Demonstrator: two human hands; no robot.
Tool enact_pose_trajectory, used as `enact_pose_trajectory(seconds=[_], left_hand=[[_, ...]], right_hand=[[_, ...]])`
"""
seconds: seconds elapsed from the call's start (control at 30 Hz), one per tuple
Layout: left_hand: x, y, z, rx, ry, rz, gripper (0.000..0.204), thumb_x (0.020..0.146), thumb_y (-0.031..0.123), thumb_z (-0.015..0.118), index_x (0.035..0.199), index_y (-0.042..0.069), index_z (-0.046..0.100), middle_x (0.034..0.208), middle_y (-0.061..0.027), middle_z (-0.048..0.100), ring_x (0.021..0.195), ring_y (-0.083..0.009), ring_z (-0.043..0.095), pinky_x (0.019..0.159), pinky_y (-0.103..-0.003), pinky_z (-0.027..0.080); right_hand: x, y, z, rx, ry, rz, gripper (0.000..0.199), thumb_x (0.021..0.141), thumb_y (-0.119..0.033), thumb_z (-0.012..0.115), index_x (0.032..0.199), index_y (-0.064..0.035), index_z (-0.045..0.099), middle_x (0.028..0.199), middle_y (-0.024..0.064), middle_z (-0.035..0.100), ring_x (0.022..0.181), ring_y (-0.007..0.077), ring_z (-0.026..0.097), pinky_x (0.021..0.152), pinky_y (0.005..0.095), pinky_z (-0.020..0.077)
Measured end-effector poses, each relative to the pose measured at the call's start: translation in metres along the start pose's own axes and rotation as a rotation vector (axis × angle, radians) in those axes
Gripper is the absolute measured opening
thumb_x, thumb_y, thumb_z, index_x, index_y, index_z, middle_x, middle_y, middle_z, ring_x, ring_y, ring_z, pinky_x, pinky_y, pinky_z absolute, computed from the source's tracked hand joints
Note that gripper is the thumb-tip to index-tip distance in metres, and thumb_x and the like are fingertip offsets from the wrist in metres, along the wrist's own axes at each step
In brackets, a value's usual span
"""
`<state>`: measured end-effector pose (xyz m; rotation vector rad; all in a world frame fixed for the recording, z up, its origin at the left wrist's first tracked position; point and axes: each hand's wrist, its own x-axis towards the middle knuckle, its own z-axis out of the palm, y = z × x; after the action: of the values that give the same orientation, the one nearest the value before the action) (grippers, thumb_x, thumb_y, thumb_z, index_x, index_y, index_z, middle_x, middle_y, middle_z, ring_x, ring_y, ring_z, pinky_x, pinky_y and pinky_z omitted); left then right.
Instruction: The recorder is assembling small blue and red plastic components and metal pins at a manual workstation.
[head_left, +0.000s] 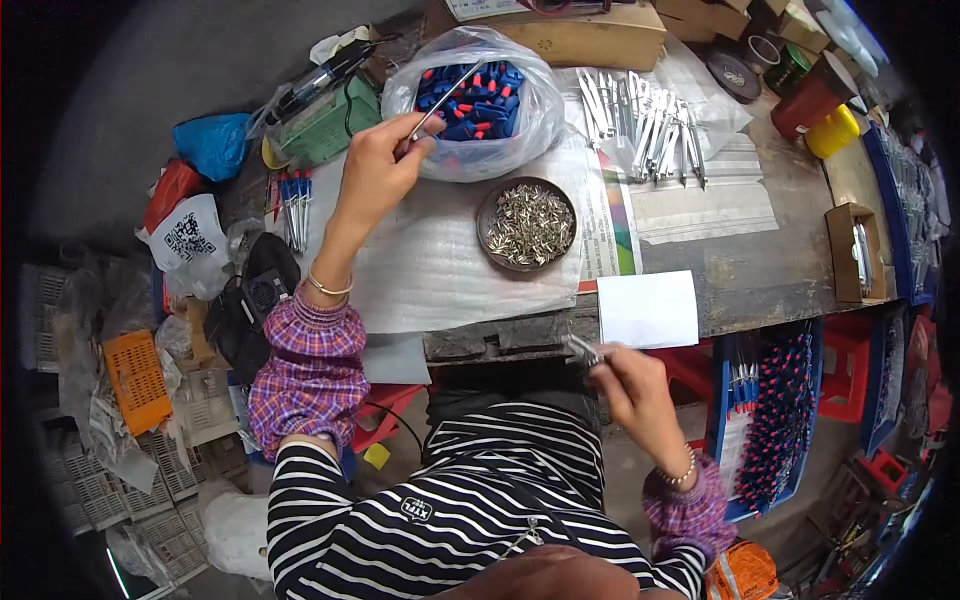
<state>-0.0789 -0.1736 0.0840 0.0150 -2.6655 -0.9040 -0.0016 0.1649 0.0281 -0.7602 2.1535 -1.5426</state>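
My left hand (382, 165) is raised over the bench by the near left side of a clear plastic bag (545, 110). Its closed fingers pinch a thin metal rod (455, 93), which slants up across the bag's mouth. Inside the bag lie several blue and red plastic handles (480, 122). My right hand (635, 388) is at the bench's front edge, its fingers closed on small metal parts (582, 350) whose exact kind I cannot make out. Between the hands stands a round dark bowl (483, 250) filled with small shiny metal pieces (530, 222).
Several flat metal pieces (655, 125) lie fanned at the back right. A white card (648, 308) rests at the front edge. Several blue-handled tools (295, 210) lie on the left. A blue crate (718, 440) of blue-red pieces stands below right. Cardboard boxes (560, 38) line the back.
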Motion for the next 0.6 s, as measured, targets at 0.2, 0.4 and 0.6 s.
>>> enact_pose_trajectory(seconds=[0.2,0.4,0.6], left_hand=[[-0.026,-0.026,0.011,0.009,-0.053,-0.030,0.023,0.076,0.002,0.060,0.098,0.004,0.065,0.067,0.0002,0.055,0.053,-0.0036,0.038,0.048,-0.022,0.031],[-0.030,-0.028,0.019,-0.117,-0.066,0.075,0.027,0.075,-0.002,0.058,0.100,0.004,0.065,0.081,-0.0020,0.062,0.054,-0.0044,0.040,0.049,-0.021,0.033],[-0.026,-0.025,0.021,-0.157,-0.140,0.095,0.030,0.074,-0.005,0.058,0.102,0.004,0.064,0.093,-0.0059,0.065,0.055,-0.0058,0.044,0.051,-0.021,0.037]], right_hand=[[0.101,-0.022,-0.013,-0.366,0.051,-0.352,0.008,0.080,-0.002,0.057,0.085,0.0023,0.051,0.092,0.0174,0.057,0.073,0.0386,0.056,0.060,0.0416,0.0448],[0.185,-0.017,-0.009,-0.669,0.000,-0.446,0.006,0.076,0.000,0.057,0.082,0.0025,0.056,0.125,0.0074,0.052,0.071,0.0338,0.062,0.061,0.0405,0.0498],[0.208,-0.009,-0.014,-0.719,-0.022,-0.514,0.004,0.074,0.000,0.058,0.077,0.0028,0.057,0.130,0.0035,0.049,0.067,0.0295,0.063,0.059,0.0380,0.0499]])
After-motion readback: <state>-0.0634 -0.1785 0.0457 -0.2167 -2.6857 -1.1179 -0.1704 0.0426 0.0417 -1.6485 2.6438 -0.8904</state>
